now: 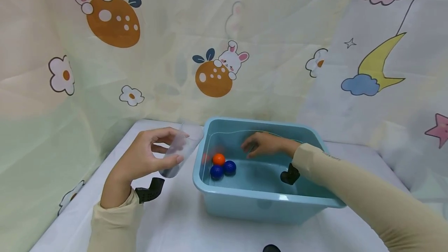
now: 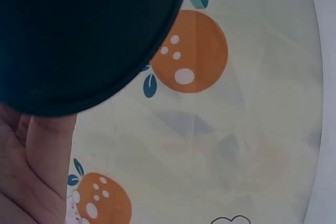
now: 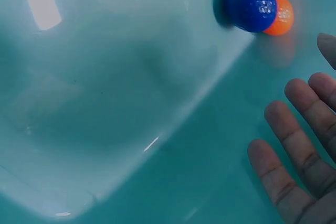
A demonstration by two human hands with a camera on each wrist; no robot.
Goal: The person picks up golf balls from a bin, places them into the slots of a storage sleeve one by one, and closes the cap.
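Observation:
My left hand (image 1: 136,160) grips a translucent plastic cup (image 1: 190,145) between thumb and fingers, beside the left rim of a light blue basin (image 1: 248,207). The cup leans to the right. Close to the left wrist camera, its dark round end (image 2: 89,35) covers part of that hand. Inside the basin, my right hand (image 1: 264,145) hangs with loosely bent fingers and nothing in its grasp. An orange ball (image 1: 219,159) and two blue balls, one nearer (image 1: 216,172) and one to its right (image 1: 229,167), lie grouped at the basin's left end, left of the right hand.
Under the basin is a white-covered table (image 1: 175,221). A patterned cloth (image 1: 273,69) hangs behind and along the left side. A small black round object (image 1: 271,248) shows at the front edge of the view. The basin's raised rim surrounds the right hand.

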